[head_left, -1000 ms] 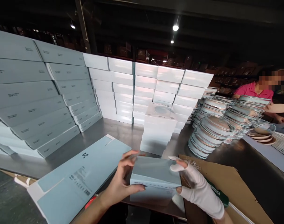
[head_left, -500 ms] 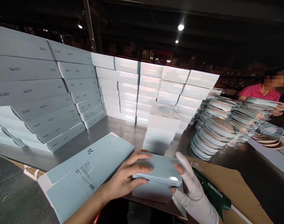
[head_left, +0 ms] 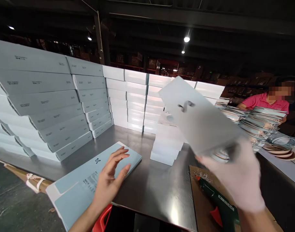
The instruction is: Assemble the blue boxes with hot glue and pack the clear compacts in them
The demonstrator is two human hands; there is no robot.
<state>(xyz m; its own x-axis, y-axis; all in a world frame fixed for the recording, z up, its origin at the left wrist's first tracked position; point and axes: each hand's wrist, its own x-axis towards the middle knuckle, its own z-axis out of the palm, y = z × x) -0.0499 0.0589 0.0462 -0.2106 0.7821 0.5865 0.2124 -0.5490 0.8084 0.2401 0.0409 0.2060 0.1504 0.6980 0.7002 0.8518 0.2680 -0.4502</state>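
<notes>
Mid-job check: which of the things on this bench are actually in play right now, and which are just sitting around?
In play:
- light blue box, lifted in the gloved right hand
- flat carton blank, under the open left hand

Lying about:
- glue gun on cardboard
- stacked boxes along the back
- short white box stack
- glass lids by a co-worker

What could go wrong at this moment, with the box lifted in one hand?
The gloved right hand alone holds the box by one end, raised and tilted, so it might slip. It swings near the small box stack and could knock it. The glue gun lies right under that hand.
</notes>
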